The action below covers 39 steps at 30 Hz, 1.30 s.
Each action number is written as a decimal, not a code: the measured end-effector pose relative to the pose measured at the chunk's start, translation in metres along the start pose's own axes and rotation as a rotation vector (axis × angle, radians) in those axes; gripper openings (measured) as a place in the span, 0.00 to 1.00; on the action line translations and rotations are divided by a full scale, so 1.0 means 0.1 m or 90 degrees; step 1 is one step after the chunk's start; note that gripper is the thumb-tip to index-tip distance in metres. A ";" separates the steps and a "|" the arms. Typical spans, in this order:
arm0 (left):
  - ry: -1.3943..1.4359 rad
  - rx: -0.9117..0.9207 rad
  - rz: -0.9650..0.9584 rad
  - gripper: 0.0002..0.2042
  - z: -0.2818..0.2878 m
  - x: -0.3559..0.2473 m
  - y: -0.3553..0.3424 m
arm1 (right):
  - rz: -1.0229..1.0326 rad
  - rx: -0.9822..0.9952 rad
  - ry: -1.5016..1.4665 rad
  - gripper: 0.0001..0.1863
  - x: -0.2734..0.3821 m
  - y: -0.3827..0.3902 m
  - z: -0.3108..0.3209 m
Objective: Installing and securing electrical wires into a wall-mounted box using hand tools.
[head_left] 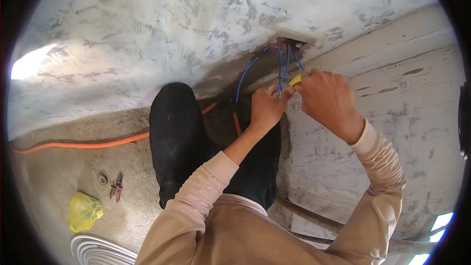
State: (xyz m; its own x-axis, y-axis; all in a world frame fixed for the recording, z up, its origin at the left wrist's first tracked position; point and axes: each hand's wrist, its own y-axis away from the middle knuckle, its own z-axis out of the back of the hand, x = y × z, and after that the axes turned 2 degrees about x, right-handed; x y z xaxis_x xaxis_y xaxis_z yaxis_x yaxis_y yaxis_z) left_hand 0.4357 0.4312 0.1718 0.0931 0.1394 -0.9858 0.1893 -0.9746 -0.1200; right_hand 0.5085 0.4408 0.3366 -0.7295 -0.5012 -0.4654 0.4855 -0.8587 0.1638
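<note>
Several blue wires (280, 61) come out of a recessed box (300, 44) low in the wall. My left hand (266, 110) is closed, its thumb and fingers pinching the lower ends of some of these wires. Close beside it, my right hand (327, 99) is closed around a small flat yellow piece (295, 80), whose tip reaches up next to the wires. The fingers hide most of this piece, so its kind is unclear. One blue wire (244, 76) curves down loose to the left of my left hand.
An orange conduit (93, 145) runs along the floor on the left. Red-handled pliers (117, 188), a small dark roll (102, 179), a yellow plastic bag (84, 211) and a coil of grey tubing (100, 250) lie there. Bare walls (373, 78) meet close to my hands.
</note>
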 end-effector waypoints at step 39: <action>0.016 0.270 0.095 0.13 0.28 -0.20 -0.16 | -0.191 -0.506 -1.855 0.08 0.56 -0.40 -1.52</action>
State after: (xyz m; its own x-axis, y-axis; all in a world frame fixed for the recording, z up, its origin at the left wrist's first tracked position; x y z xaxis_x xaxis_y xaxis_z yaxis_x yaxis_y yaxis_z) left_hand 0.4036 0.4388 0.1904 0.1132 -0.0090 -0.9935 -0.2456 -0.9692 -0.0192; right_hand 0.5218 0.4634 0.1720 0.7896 -0.0079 0.6136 -0.0414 -0.9983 0.0404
